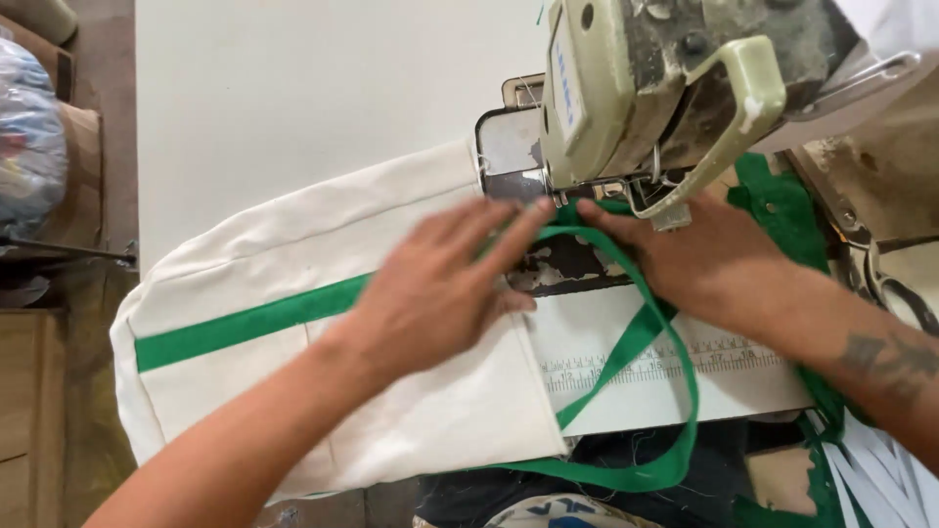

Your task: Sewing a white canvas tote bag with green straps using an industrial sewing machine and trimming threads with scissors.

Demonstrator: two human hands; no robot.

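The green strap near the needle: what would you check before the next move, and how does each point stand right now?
1. Left hand flat on the cream fabric: ok.
2. Right hand fingertips on the green strap by the presser foot: ok.
3. Fingers out from under the needle: cannot tell, the sewing machine head hides it.
4. Strap loop free of twists: cannot tell.
5. Scissors away from the hands: ok.

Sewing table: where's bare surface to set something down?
Bare white tabletop behind the cream fabric piece, left of the sewing machine head. Crowded at the needle: left hand, right hand, green strap, and green fabric pile at right.
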